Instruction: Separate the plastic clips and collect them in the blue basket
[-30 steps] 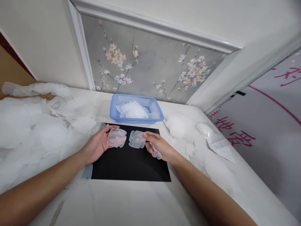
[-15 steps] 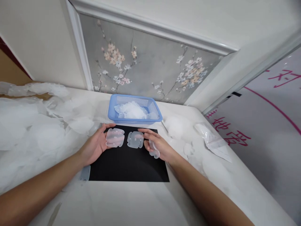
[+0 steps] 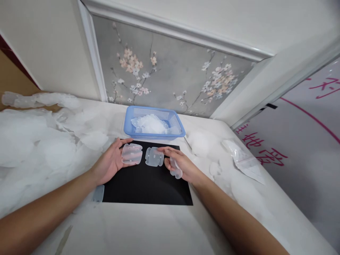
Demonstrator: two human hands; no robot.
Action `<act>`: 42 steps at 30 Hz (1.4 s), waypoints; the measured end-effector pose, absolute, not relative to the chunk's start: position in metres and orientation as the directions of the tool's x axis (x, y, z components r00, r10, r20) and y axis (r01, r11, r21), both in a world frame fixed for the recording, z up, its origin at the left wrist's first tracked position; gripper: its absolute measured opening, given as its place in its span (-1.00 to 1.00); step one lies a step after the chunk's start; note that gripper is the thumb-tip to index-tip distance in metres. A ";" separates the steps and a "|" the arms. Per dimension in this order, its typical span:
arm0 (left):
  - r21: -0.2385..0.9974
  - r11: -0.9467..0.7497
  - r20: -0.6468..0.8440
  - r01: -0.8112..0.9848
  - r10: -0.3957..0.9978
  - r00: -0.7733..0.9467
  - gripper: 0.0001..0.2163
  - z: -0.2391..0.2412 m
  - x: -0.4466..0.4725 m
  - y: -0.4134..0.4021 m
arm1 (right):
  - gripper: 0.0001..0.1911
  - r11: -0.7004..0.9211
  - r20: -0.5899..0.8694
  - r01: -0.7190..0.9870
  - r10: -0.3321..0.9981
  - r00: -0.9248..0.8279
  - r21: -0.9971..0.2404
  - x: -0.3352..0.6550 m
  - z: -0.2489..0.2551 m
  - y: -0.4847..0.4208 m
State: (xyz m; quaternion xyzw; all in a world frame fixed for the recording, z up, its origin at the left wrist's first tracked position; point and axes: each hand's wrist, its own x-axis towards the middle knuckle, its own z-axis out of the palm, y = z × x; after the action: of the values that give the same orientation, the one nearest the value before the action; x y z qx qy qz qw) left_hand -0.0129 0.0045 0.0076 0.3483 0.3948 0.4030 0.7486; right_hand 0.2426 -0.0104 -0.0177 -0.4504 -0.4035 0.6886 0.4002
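Note:
My left hand (image 3: 111, 159) is turned palm inward around a clear, frosted flat plastic piece (image 3: 132, 154) with notched edges; skin shows pink through it. Beside that, a second frosted piece (image 3: 154, 157) appears over the black mat (image 3: 148, 187), and the extended fingers of my right hand (image 3: 180, 163) reach its upper right edge. Another frosted piece (image 3: 175, 170) is tucked in the curled fingers of my right hand. One more bluish clear piece (image 3: 98, 193) lies at the mat's lower left edge.
Behind the mat stands a blue plastic basket (image 3: 154, 136) holding more frosted pieces (image 3: 150, 124). A large heap of frosted pieces (image 3: 53, 148) spreads over the left of the white table (image 3: 132, 226). At right lie more pieces (image 3: 200, 143) and a clear bag (image 3: 245, 161).
My right fingers have shifted slightly over the edge of the middle piece. Both hands keep their pieces. The whole view has moved a little.

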 end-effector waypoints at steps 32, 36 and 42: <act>0.792 0.486 -0.326 -0.369 0.848 0.417 -0.56 0.010 -0.013 0.000 | -0.53 -0.320 -0.232 -0.298 0.927 -0.296 -0.899 0.240 -0.023 -0.015; 0.795 0.487 -0.331 -0.362 0.848 0.414 -0.56 0.010 -0.013 0.000 | -0.47 -0.325 -0.231 -0.319 0.926 -0.299 -0.890 0.240 -0.022 -0.014; 0.796 0.490 -0.337 -0.354 0.846 0.413 -0.56 0.012 -0.012 0.000 | -0.43 -0.330 -0.238 -0.308 0.923 -0.301 -0.892 0.240 -0.023 -0.014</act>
State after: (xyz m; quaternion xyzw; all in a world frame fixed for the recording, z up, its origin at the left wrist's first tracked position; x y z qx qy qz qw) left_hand -0.0121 0.0003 0.0117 0.3243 0.3789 0.3870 0.7755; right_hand 0.2396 -0.0136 -0.0229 -0.4018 -0.3828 0.7098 0.4338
